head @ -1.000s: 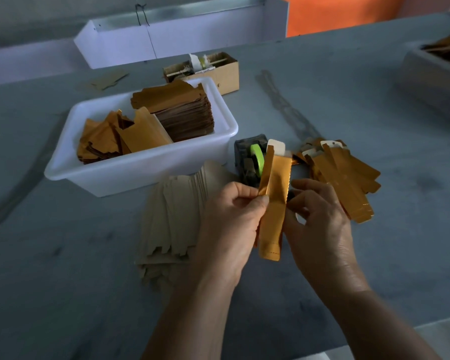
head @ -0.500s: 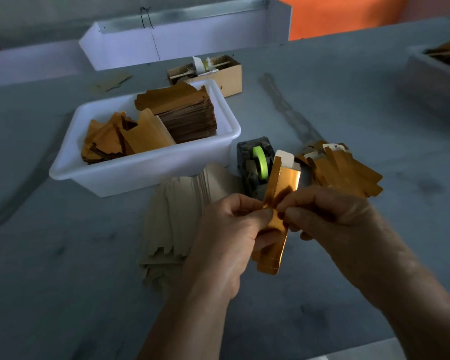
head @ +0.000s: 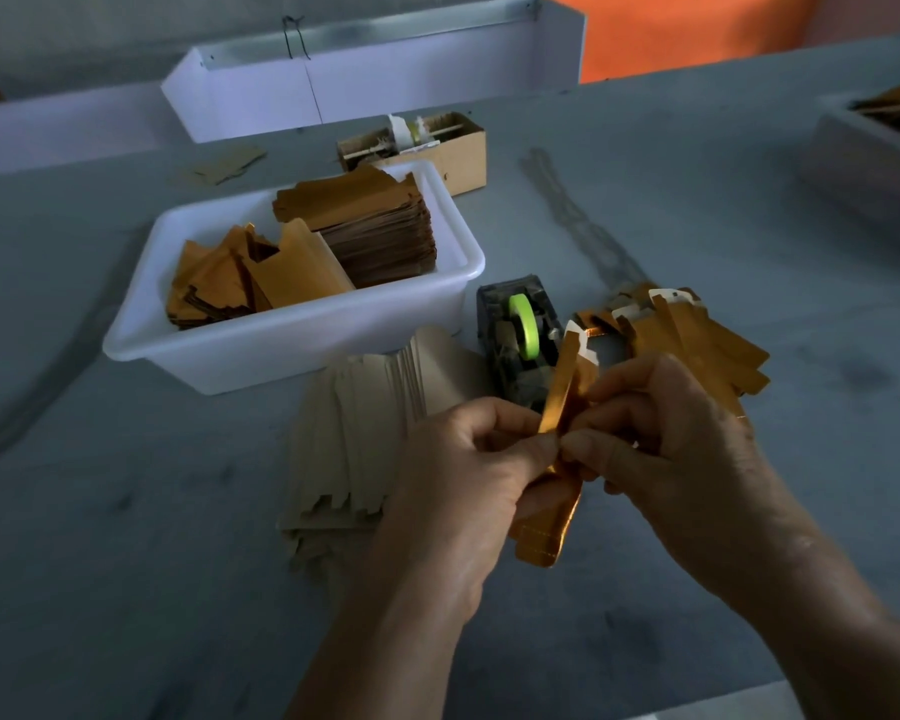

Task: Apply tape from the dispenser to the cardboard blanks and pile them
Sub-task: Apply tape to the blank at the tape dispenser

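Observation:
A folded gold cardboard blank [head: 552, 527] stands nearly upright between my hands, above the table. My left hand [head: 468, 470] pinches its left edge at mid-height. My right hand [head: 666, 433] pinches the same spot from the right, fingertips meeting my left thumb. Just behind the blank sits the dark tape dispenser [head: 515, 330] with its green roll. A loose pile of gold blanks [head: 697, 335] lies to the right of the dispenser. A fanned stack of pale flat blanks [head: 365, 423] lies to the left, partly under my left hand.
A white tub [head: 292, 350] holding gold blanks and a brown stack stands behind the pale stack. A small open cardboard box [head: 453, 153] sits farther back. A grey bin [head: 863, 148] is at the far right. The table's front edge runs at bottom right.
My right hand came in from beside the blank and now pinches its middle against my left fingers. The blank has turned more edge-on and tilted right at the top.

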The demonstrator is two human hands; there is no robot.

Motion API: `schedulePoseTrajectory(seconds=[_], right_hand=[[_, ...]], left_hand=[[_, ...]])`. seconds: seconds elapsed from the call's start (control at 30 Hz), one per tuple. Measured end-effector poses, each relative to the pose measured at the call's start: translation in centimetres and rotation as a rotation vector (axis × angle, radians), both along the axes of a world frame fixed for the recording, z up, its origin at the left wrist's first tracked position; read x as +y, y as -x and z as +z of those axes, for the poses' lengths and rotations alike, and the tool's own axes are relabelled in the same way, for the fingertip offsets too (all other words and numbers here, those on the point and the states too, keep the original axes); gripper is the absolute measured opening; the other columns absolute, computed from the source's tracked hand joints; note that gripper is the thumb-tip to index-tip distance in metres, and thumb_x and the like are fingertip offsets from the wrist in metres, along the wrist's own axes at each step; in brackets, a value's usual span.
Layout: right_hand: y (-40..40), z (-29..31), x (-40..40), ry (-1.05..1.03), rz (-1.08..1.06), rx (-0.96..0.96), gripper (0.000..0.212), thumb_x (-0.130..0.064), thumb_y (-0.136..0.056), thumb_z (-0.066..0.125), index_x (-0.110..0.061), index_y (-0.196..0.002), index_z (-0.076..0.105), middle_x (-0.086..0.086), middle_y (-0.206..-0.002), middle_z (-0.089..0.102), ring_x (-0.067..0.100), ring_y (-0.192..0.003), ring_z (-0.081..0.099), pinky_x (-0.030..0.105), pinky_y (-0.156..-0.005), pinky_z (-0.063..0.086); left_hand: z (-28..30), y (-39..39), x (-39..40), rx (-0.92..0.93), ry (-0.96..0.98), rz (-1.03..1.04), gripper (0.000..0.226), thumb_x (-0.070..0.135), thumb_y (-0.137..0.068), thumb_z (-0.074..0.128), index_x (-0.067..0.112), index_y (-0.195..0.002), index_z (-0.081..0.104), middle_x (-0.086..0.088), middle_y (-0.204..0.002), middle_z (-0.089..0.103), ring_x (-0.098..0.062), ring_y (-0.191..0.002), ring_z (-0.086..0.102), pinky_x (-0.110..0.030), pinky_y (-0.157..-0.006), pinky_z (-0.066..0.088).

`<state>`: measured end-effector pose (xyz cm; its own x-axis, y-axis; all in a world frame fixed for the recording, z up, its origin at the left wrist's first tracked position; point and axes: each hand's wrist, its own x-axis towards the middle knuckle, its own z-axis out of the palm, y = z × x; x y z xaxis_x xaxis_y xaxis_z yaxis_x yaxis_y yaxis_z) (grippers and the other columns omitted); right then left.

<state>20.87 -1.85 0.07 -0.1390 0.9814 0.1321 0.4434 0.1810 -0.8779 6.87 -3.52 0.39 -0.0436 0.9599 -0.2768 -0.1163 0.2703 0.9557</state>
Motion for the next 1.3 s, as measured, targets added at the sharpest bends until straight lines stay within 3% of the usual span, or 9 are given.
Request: schedulePoseTrajectory(seconds=[0.23, 0.53, 0.73, 0.83, 0.9, 1.0, 1.1, 1.2, 1.3], right_hand=[[0.1, -0.1, 0.1, 0.021, -0.019, -0.049, 0.028, -0.023, -0.076, 0.071, -0.032, -0.084, 0.046, -0.009, -0.069, 0.066, -0.006, -0.069, 0.062, 0.012, -0.054, 0.048], [0.7, 0.4, 0.1, 0.031, -0.02, -0.123, 0.028, -0.026, -0.078, 0.071, -0.033, -0.085, 0.044, -0.009, -0.073, 0.065, -0.008, -0.067, 0.06, 0.005, -0.055, 0.046], [1.1, 0.7, -0.1, -0.045, -0.1, -0.299, 0.029, -0.03, -0.079, 0.07, -0.027, -0.092, 0.045, -0.012, -0.073, 0.06, -0.003, -0.064, 0.056, 0.004, -0.054, 0.044], [1.4, 1.0, 0.0, -0.053, -0.121, -0.393, 0.034, -0.043, -0.076, 0.067, -0.026, -0.096, 0.045, -0.012, -0.074, 0.059, 0.001, -0.064, 0.057, 0.011, -0.048, 0.04], [1.3, 0.9, 0.2, -0.061, -0.143, -0.435, 0.047, -0.061, -0.066, 0.059, -0.026, -0.094, 0.044, -0.01, -0.067, 0.055, 0.002, -0.058, 0.052, 0.017, -0.048, 0.037], [1.1, 0.4, 0.2, -0.034, -0.125, -0.32, 0.057, -0.069, -0.054, 0.046, -0.028, -0.093, 0.046, -0.014, -0.07, 0.054, -0.002, -0.061, 0.053, 0.013, -0.048, 0.04], [1.3, -0.1, 0.0, 0.153, -0.067, -0.025, 0.06, -0.068, -0.049, 0.053, -0.03, -0.096, 0.053, -0.012, -0.082, 0.061, 0.003, -0.076, 0.061, 0.015, -0.065, 0.052], [1.1, -0.5, 0.1, 0.232, -0.079, 0.136, 0.037, -0.049, -0.06, 0.064, -0.028, -0.091, 0.058, -0.004, -0.078, 0.067, 0.01, -0.075, 0.066, 0.026, -0.071, 0.053], [0.9, -0.6, 0.3, 0.255, -0.045, 0.203, 0.017, -0.028, -0.075, 0.067, -0.028, -0.091, 0.061, -0.007, -0.078, 0.07, 0.006, -0.074, 0.067, 0.025, -0.072, 0.051]], left_hand=[[-0.3, 0.6, 0.1, -0.028, 0.036, -0.106, 0.01, 0.007, -0.085, 0.065, 0.012, -0.084, 0.073, -0.008, -0.087, 0.075, -0.022, -0.084, 0.073, -0.037, -0.081, 0.057], [-0.8, 0.0, -0.2, 0.052, -0.025, 0.07, 0.012, 0.009, -0.089, 0.062, 0.011, -0.079, 0.07, -0.008, -0.077, 0.074, -0.021, -0.072, 0.073, -0.03, -0.067, 0.059], [-1.0, -0.9, -0.6, 0.213, -0.123, 0.146, 0.02, 0.012, -0.087, 0.063, 0.022, -0.071, 0.07, -0.003, -0.071, 0.072, -0.021, -0.069, 0.072, -0.04, -0.069, 0.059], [-1.1, -1.2, -0.8, 0.323, -0.18, 0.164, 0.017, 0.016, -0.088, 0.062, 0.028, -0.077, 0.068, 0.001, -0.069, 0.071, -0.019, -0.067, 0.07, -0.044, -0.068, 0.059], [-1.1, -0.8, -0.8, 0.34, -0.185, 0.195, 0.014, 0.018, -0.088, 0.063, 0.026, -0.077, 0.068, 0.006, -0.071, 0.071, -0.013, -0.066, 0.07, -0.035, -0.061, 0.059], [-0.9, -0.3, -0.6, 0.276, -0.138, 0.178, 0.012, 0.021, -0.088, 0.065, 0.027, -0.078, 0.067, 0.012, -0.074, 0.072, -0.006, -0.068, 0.07, -0.021, -0.058, 0.057], [-0.9, -0.3, -0.5, 0.232, -0.13, 0.148, 0.011, 0.02, -0.088, 0.064, 0.027, -0.08, 0.067, 0.012, -0.078, 0.073, -0.006, -0.073, 0.071, -0.021, -0.063, 0.057], [-0.9, -0.4, -0.6, 0.161, -0.11, 0.108, 0.012, 0.016, -0.088, 0.063, 0.025, -0.082, 0.069, 0.006, -0.079, 0.074, -0.009, -0.073, 0.072, -0.021, -0.063, 0.056], [-0.6, -0.2, -0.6, 0.024, -0.025, 0.088, 0.019, 0.019, -0.084, 0.065, 0.027, -0.101, 0.063, -0.004, -0.085, 0.073, -0.014, -0.073, 0.073, -0.021, -0.06, 0.056]])
